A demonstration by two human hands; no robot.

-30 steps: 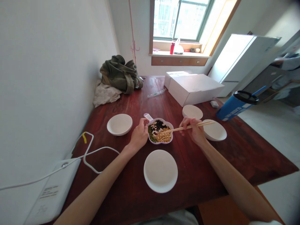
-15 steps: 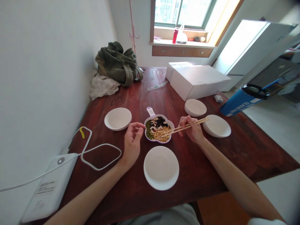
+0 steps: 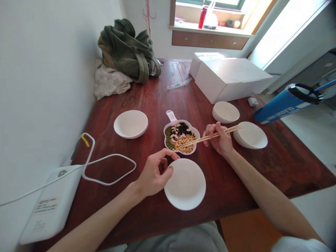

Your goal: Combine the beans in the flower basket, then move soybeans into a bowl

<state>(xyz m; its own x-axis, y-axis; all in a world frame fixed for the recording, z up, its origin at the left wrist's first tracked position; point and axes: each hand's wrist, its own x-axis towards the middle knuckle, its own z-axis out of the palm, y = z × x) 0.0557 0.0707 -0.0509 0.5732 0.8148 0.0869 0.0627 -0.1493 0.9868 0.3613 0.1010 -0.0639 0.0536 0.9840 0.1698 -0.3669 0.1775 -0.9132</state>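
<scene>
A small purple flower-shaped dish [image 3: 181,138] with mixed beans, black, green, yellow and white, sits mid-table. My right hand [image 3: 219,140] is closed on a pair of wooden chopsticks [image 3: 213,135]; their tips lie over the yellow beans. My left hand [image 3: 154,173] rests at the left rim of the nearest empty white bowl [image 3: 187,184], fingers curled and touching the rim, thumb and forefinger apart. Another empty white bowl [image 3: 130,123] stands to the left of the dish.
Two more white bowls [image 3: 225,111] [image 3: 250,134] stand to the right. White boxes [image 3: 228,77], a green bag [image 3: 128,52] and a cloth lie at the far end. A white device [image 3: 49,206] with a looped cable [image 3: 105,168] sits front left. A blue tumbler [image 3: 286,103] overhangs the right edge.
My left hand left the bean dish and came back towards me to the near bowl's rim. The right hand kept the chopsticks over the beans. The camera tilted downward.
</scene>
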